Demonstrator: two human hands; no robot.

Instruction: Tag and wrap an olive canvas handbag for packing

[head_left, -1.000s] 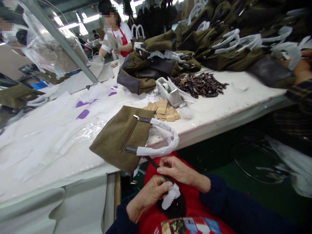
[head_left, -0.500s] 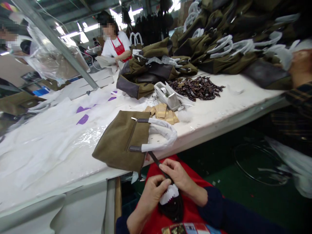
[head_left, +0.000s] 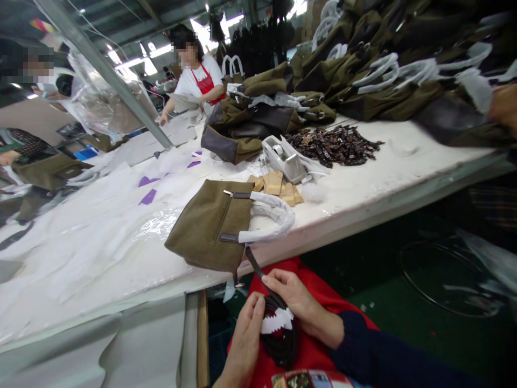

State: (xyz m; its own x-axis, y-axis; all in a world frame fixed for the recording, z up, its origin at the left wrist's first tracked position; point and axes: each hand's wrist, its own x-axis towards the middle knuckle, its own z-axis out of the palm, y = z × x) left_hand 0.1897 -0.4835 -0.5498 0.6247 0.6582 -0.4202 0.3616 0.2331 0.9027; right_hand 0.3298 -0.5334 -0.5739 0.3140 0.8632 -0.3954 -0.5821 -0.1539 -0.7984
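Note:
Both my hands are low in the view, above my lap, pinching a narrow dark strap (head_left: 255, 264). My left hand (head_left: 244, 339) grips it from below and my right hand (head_left: 299, 302) holds it from above. The strap rises from a dark coil (head_left: 280, 347) with a jagged white wrapping (head_left: 277, 321) to an olive canvas tote bag (head_left: 208, 226). The bag lies on the table edge just beyond my hands. Its zip runs along the front, and its handles (head_left: 269, 220) are wrapped in white.
The white-covered table (head_left: 100, 253) holds a tape dispenser (head_left: 283, 160), cardboard pieces (head_left: 274, 184) and dark small parts (head_left: 333, 145). Olive bags (head_left: 383, 81) are heaped beyond. A co-worker in a red apron (head_left: 197, 75) stands across the table. Another person's hand (head_left: 504, 108) shows at right.
My left hand has turned more upright, and both hands have shifted slightly right. The whole scene has shifted slightly with my head, and the strap stays held.

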